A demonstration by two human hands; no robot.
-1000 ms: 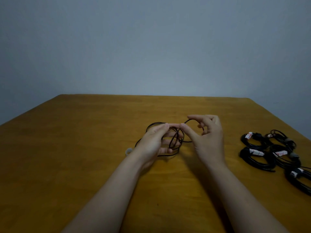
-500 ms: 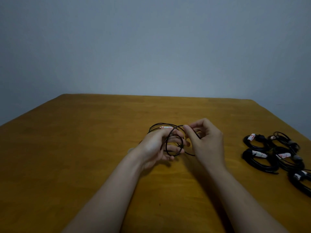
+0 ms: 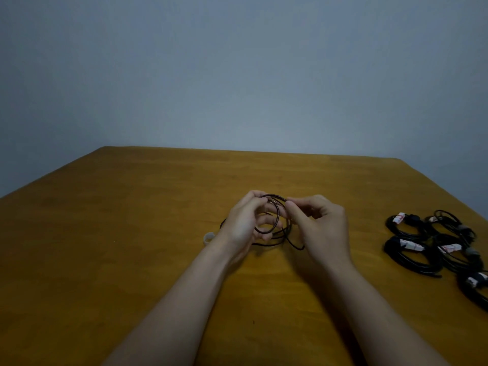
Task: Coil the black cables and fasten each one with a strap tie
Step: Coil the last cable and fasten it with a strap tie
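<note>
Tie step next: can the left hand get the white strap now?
Probably not yet: the left hand grips the cable coil, though the strap lies uncovered beside its wrist.

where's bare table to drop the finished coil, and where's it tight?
Free: table left of the small white loop, out to the left edge; the far strip beyond both hands; the gap between right hand and tied cable bundles. Crowded: right edge, bundles packed together; centre, where left hand and right hand hold the black cable.
</note>
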